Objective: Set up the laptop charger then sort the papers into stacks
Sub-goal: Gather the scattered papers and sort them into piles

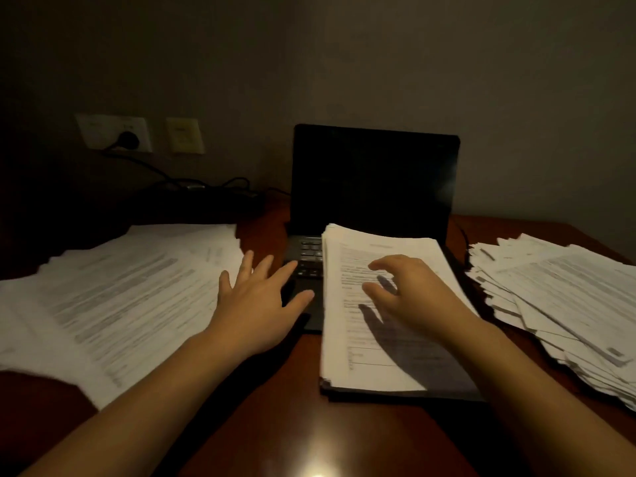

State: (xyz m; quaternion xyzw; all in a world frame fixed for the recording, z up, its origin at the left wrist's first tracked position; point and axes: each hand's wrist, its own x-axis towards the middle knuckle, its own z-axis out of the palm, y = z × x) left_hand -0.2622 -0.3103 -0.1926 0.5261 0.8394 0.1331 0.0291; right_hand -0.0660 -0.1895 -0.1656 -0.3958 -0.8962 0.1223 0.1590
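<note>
Centre frame: left hand, fingers splayed, beside the laptop. Right hand, fingers arched and clasping nothing, over the centre stack lying on its keyboard. Likely hazard: a sideways drag could fan top sheets into the loose right heap.

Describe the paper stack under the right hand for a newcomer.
Find the open black laptop on the reddish wooden desk. A white printed paper stack covers the right of its keyboard. Unlike the fanned piles either side, its edges are squared.
</note>
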